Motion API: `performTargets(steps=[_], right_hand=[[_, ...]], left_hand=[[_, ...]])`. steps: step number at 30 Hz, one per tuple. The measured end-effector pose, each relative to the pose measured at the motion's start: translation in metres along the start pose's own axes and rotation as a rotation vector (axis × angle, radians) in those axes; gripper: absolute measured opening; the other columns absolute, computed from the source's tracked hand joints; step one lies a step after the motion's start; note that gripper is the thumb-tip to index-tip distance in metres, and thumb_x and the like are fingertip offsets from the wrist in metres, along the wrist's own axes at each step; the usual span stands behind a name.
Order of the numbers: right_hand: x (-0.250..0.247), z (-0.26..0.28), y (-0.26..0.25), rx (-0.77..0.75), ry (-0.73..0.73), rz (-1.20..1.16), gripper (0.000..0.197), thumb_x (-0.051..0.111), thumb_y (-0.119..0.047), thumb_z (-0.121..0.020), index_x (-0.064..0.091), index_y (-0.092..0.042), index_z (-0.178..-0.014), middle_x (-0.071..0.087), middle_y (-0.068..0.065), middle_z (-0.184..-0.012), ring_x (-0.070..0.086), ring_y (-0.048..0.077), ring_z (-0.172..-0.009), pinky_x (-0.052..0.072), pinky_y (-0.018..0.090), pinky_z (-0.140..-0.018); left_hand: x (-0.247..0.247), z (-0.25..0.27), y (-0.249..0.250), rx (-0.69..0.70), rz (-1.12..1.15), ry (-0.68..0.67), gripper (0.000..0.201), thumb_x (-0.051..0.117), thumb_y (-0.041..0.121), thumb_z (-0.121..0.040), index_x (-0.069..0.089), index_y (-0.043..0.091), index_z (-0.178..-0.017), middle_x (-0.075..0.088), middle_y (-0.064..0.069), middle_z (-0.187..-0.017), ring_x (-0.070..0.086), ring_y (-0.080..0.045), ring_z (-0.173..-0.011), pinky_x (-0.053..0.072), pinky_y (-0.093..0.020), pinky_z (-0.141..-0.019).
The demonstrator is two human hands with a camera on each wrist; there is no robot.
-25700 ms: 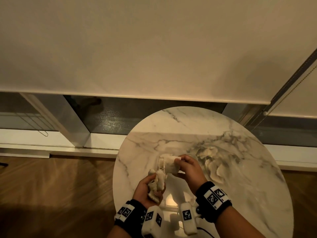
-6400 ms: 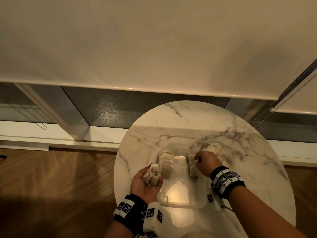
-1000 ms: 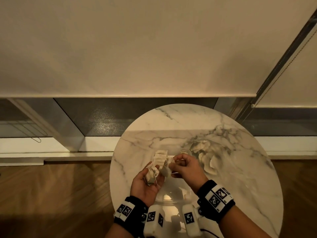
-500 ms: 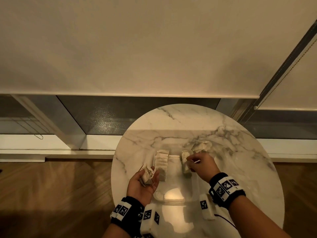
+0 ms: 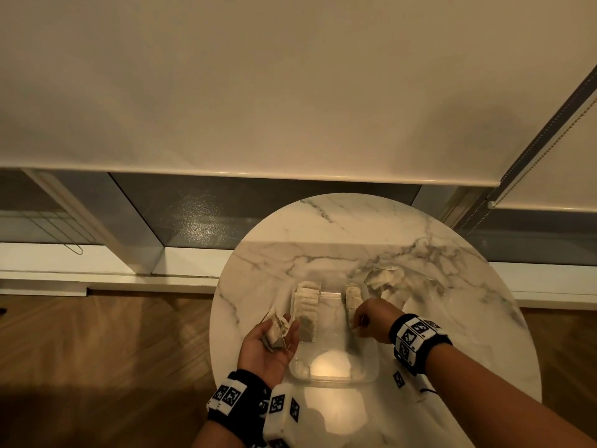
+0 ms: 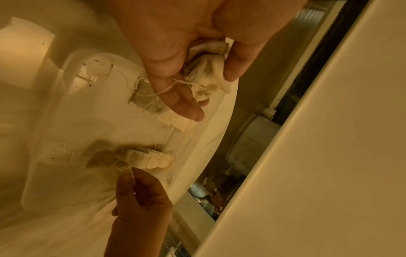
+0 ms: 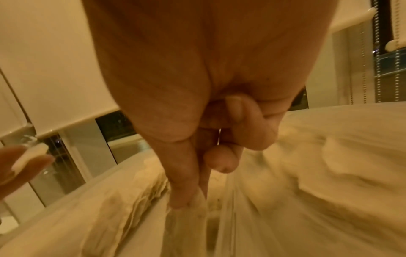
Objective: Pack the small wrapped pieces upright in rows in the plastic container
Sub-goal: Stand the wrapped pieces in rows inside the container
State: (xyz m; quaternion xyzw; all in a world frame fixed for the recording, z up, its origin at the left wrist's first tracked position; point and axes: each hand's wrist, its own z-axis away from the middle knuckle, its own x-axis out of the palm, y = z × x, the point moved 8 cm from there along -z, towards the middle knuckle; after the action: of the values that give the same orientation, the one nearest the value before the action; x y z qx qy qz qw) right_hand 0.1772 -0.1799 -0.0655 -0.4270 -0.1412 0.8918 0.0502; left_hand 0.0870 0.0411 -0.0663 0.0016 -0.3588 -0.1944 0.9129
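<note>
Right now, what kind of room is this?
Probably a living space at home: a round white marble-patterned table on a wooden plank floor, beside a window with a cream roller blind.

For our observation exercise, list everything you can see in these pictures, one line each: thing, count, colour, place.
Table: one, white marble, round, by the window.
Container: one, clear plastic, on the table.
Left row: one row of pale pieces, upright in the container.
Right row: one shorter row, pale, in the container.
Loose pile: pale pieces, count unclear, on the table behind the container.
Blind: cream, above the window.
Floor: brown wood.
Left hand: holds a few pieces.
Right hand: pinches one piece at the right row.
</note>
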Motion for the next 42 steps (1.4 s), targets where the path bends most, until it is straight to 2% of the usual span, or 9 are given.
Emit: performTargets(steps=[3, 7, 12, 20, 29, 33, 36, 39, 42], right_hand=[[0.0, -0.008, 0.001, 0.022, 0.006, 0.067, 0.018, 0.076, -0.027, -0.082, 0.076, -0.028, -0.101, 0.074, -0.007, -0.1, 0.066, 0.011, -0.088, 0.049, 0.02, -0.078], [-0.003, -0.018, 0.0, 0.036, 0.056, 0.165, 0.02, 0.067, -0.024, -0.084, 0.076, -0.033, -0.098, 0.072, -0.007, -0.102, 0.067, 0.016, -0.091, 0.055, 0.028, -0.083], [-0.008, -0.03, -0.003, 0.064, 0.094, 0.244, 0.02, 0.066, -0.023, -0.085, 0.074, -0.029, -0.102, 0.069, -0.001, -0.11, 0.066, 0.023, -0.099, 0.055, 0.033, -0.085], [-0.013, -0.035, -0.003, 0.124, 0.154, 0.261, 0.022, 0.057, -0.026, -0.088, 0.071, -0.027, -0.105, 0.068, 0.003, -0.111, 0.065, 0.026, -0.1, 0.055, 0.035, -0.085], [-0.018, -0.027, -0.004, 0.13, 0.202, 0.237, 0.023, 0.051, -0.025, -0.093, 0.069, -0.028, -0.108, 0.067, 0.001, -0.112, 0.064, 0.024, -0.102, 0.052, 0.033, -0.082], [-0.026, -0.019, 0.003, 0.142, 0.273, 0.093, 0.029, 0.055, -0.024, -0.09, 0.064, -0.033, -0.115, 0.067, -0.002, -0.116, 0.063, 0.022, -0.106, 0.053, 0.034, -0.088], [-0.039, -0.007, 0.02, 0.176, 0.411, -0.187, 0.026, 0.064, -0.026, -0.084, 0.067, -0.032, -0.109, 0.069, -0.007, -0.105, 0.063, 0.015, -0.094, 0.055, 0.031, -0.082], [-0.044, 0.013, 0.016, 0.12, 0.531, -0.354, 0.019, 0.067, -0.026, -0.085, 0.069, -0.029, -0.104, 0.066, -0.008, -0.095, 0.061, 0.013, -0.089, 0.053, 0.03, -0.079], [-0.036, 0.033, -0.007, 0.02, 0.521, -0.47, 0.013, 0.07, -0.024, -0.086, 0.07, -0.03, -0.098, 0.066, -0.01, -0.088, 0.06, 0.007, -0.08, 0.048, 0.024, -0.073]], left_hand=[[-0.002, -0.005, 0.0, -0.006, 0.004, 0.008, 0.016, 0.048, 0.015, -0.095, 0.061, 0.006, -0.101, 0.069, -0.018, -0.097, 0.064, -0.037, -0.092, 0.058, -0.04, -0.067], [-0.004, -0.009, 0.001, 0.004, 0.015, 0.014, 0.017, 0.049, 0.015, -0.095, 0.061, 0.006, -0.101, 0.07, -0.018, -0.096, 0.066, -0.037, -0.09, 0.058, -0.04, -0.071], [-0.005, -0.012, 0.005, 0.013, 0.029, 0.027, 0.016, 0.049, 0.015, -0.095, 0.061, 0.005, -0.099, 0.07, -0.019, -0.095, 0.066, -0.038, -0.086, 0.059, -0.041, -0.068], [-0.005, -0.014, 0.006, 0.012, 0.021, 0.039, 0.017, 0.049, 0.015, -0.096, 0.06, 0.005, -0.103, 0.07, -0.017, -0.094, 0.07, -0.036, -0.077, 0.058, -0.04, -0.07], [-0.004, -0.016, 0.004, 0.003, -0.001, 0.044, 0.018, 0.049, 0.017, -0.096, 0.061, 0.005, -0.105, 0.071, -0.016, -0.092, 0.07, -0.036, -0.079, 0.058, -0.038, -0.069], [-0.007, -0.015, 0.003, 0.003, -0.035, 0.054, 0.029, 0.05, 0.019, -0.095, 0.059, 0.006, -0.12, 0.072, -0.014, -0.1, 0.07, -0.035, -0.083, 0.057, -0.037, -0.07], [-0.006, -0.014, 0.0, -0.001, -0.063, 0.051, 0.047, 0.055, 0.02, -0.088, 0.056, 0.004, -0.133, 0.068, -0.013, -0.112, 0.072, -0.033, -0.083, 0.058, -0.036, -0.067], [-0.004, -0.011, -0.003, -0.001, -0.097, 0.027, 0.055, 0.058, 0.022, -0.082, 0.057, 0.004, -0.134, 0.066, -0.013, -0.121, 0.073, -0.031, -0.087, 0.058, -0.035, -0.068], [0.004, -0.005, -0.009, -0.011, -0.118, -0.008, 0.049, 0.058, 0.022, -0.083, 0.062, 0.006, -0.129, 0.066, -0.013, -0.126, 0.072, -0.03, -0.09, 0.058, -0.034, -0.067]])
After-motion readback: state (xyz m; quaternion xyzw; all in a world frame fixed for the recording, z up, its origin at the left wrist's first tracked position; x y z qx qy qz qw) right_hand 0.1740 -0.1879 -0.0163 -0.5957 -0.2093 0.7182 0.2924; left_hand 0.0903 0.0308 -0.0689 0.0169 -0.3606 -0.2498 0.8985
